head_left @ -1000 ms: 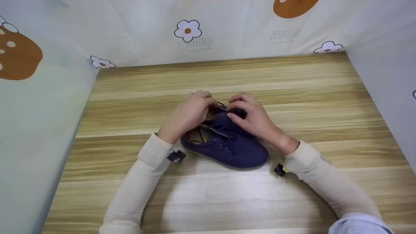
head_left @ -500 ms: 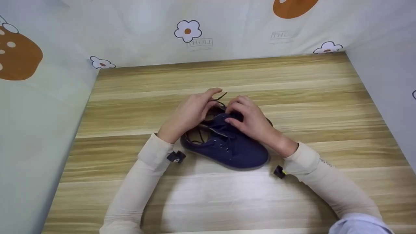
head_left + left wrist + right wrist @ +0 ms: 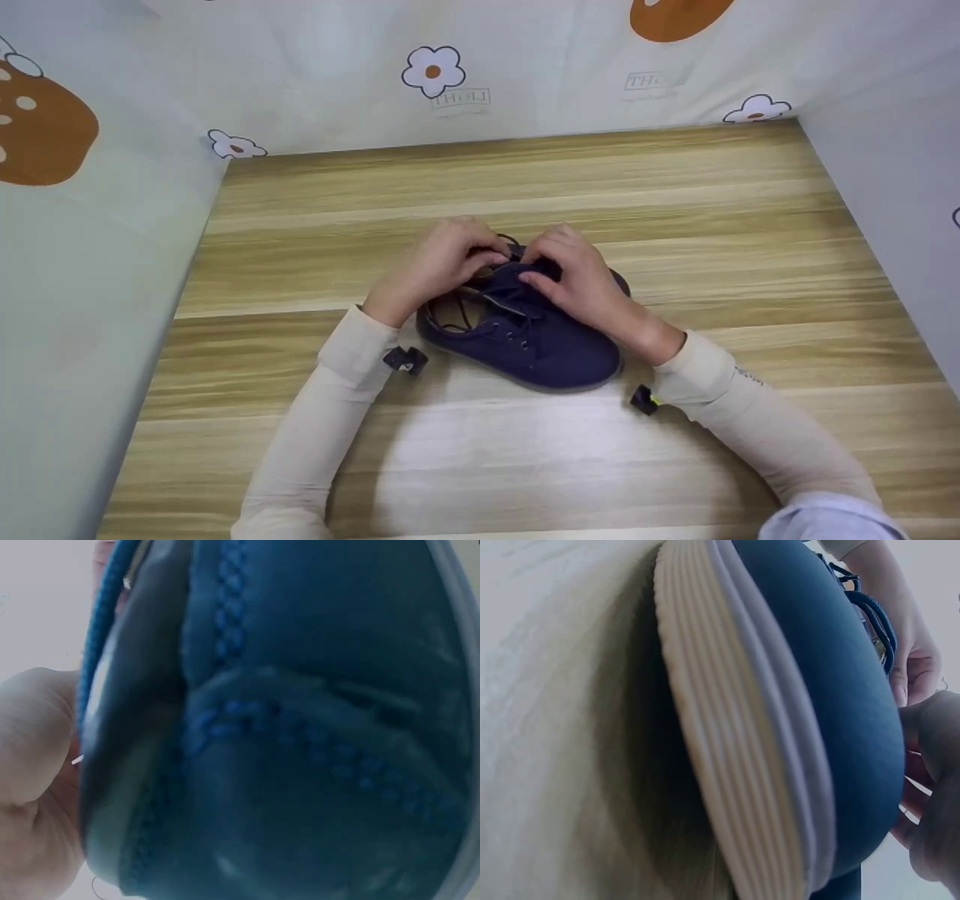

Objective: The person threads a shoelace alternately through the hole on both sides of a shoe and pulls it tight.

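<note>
Two navy lace-up shoes lie side by side, toes to the right. The near shoe has a loose lace inside its opening. Both hands are over the far shoe, which they partly hide. At its opening my left hand pinches a shoelace, whose loop shows behind the fingers. My right hand grips the far shoe's upper by the eyelets, thumb on the near side; its fingertips are hidden. The near shoe's heel fills the left wrist view; its ribbed sole shows in the right wrist view.
The shoes stand on a wood-grain table. A pale curtain with printed flowers closes the back, and pale walls flank both sides. Small black cameras sit at the cuffs.
The left hand first lifted a lace end off the far shoe, then lowered its fingers to the eyelets, closer to the right hand. The right hand has shifted only slightly; the shoes stay in place.
</note>
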